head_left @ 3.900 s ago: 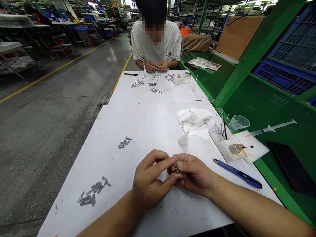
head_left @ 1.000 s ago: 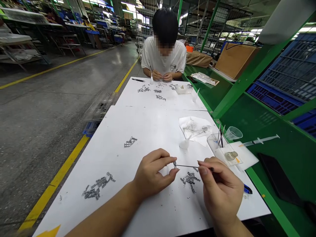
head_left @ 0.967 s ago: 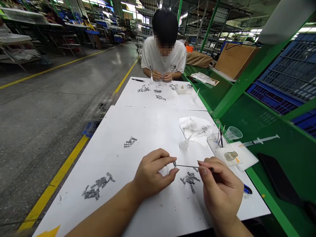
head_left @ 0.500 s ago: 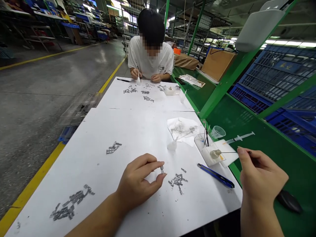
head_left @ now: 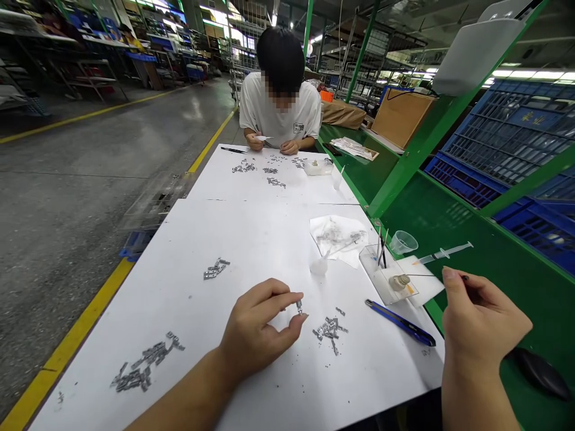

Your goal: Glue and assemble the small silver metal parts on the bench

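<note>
My left hand (head_left: 263, 323) pinches a small metal part (head_left: 299, 307) upright between thumb and forefinger, above the white table (head_left: 260, 239). To its right lies a pile of similar metal parts (head_left: 330, 327), with tiny dark specks around it. My right hand (head_left: 483, 317) is closed on a thin dark rod (head_left: 424, 275), pinched near its end. The rod's far tip reaches a small greyish lump (head_left: 399, 282) on a clear block (head_left: 381, 278); whether it touches I cannot tell. More metal parts lie in a small group (head_left: 216, 269) and a larger pile (head_left: 148, 362) on the left.
A blue utility knife (head_left: 399, 323) lies between the pile and my right hand. Nearby are a small white dropper bottle (head_left: 319, 265), a smudged cloth (head_left: 339, 236), a clear cup (head_left: 404, 242) and a syringe (head_left: 444, 253). Across the table, a co-worker (head_left: 283, 102) bends over more parts.
The whole view has shifted slightly, with things appearing further right. Both my hands keep their grips. The co-worker's hand has tilted its white bottle from upright to sideways.
</note>
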A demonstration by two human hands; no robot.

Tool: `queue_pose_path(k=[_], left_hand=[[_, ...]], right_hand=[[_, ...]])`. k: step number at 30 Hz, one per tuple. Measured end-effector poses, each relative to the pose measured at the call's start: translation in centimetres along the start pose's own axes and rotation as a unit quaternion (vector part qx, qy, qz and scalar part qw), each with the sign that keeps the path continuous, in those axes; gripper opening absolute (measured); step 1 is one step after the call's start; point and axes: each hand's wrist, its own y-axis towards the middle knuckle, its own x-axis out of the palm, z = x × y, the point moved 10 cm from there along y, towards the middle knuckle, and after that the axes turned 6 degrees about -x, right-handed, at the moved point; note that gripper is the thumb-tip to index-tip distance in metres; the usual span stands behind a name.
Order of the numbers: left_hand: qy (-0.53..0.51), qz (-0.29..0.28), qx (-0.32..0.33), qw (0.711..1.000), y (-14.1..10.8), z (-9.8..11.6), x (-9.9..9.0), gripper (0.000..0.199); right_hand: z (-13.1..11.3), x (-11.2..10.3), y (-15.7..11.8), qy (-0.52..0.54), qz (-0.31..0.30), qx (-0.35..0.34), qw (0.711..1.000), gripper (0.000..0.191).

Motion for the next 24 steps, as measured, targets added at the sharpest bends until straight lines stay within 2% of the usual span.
queue_pose_path(k=[2,5,6,8,9,10,11,12,13,15,16,17,19,24], left_hand=[[-0.001,0.003,0.002,1.0,0.0,0.1,-0.1,0.025],[-0.003,0.011,0.006,1.0,0.1,0.5,-0.4,0.025],[-0.005,0.015,0.006,1.0,0.2,0.6,-0.5,0.025],[-0.015,0.024,0.007,1.0,0.3,0.9,-0.8,0.027],[-0.02,0.027,0.009,0.999,0.4,1.1,-0.9,0.028],[-0.025,0.03,0.01,0.999,0.4,1.2,-0.9,0.028],[-0.029,0.031,0.012,0.999,0.4,1.4,-1.0,0.029],[-0.033,0.03,0.013,0.999,0.5,1.5,-1.0,0.029],[-0.036,0.028,0.012,0.999,0.5,1.7,-1.0,0.029],[-0.043,0.025,0.007,0.999,0.5,1.9,-1.0,0.028],[-0.045,0.025,0.005,0.999,0.5,2.0,-1.0,0.028],[-0.047,0.026,0.004,0.999,0.5,2.1,-1.1,0.028],[-0.05,0.03,0.004,0.998,0.5,2.3,-1.2,0.029],[-0.063,0.027,0.0,0.998,0.4,2.5,-1.2,0.03]], right_hand=[[0.6,0.1,0.2,-0.013,-0.009,0.02,1.0,0.029],[1.1,2.7,-0.3,-0.082,-0.163,0.055,0.982,0.039],[0.8,3.2,-0.8,-0.085,-0.19,0.066,0.976,0.047],[-0.5,3.6,-2.3,-0.016,-0.199,0.103,0.974,0.055],[-1.6,4.3,-3.6,0.072,-0.208,0.136,0.966,0.046],[-3.2,6.5,-5.8,0.166,-0.291,0.173,0.926,0.039],[-5.5,8.8,-8.7,0.248,-0.4,0.202,0.859,0.035],[-7.8,10.4,-11.7,0.314,-0.479,0.239,0.784,0.033],[-9.8,11.5,-14.3,0.373,-0.527,0.287,0.707,0.031],[-12.9,12.7,-18.0,0.475,-0.552,0.389,0.564,0.026],[-13.9,13.0,-19.2,0.509,-0.548,0.43,0.506,0.023],[-14.5,13.3,-19.9,0.532,-0.537,0.465,0.46,0.022],[-14.9,13.4,-20.9,0.552,-0.521,0.513,0.4,0.019],[-15.1,13.3,-21.8,0.572,-0.503,0.559,0.328,0.016]])
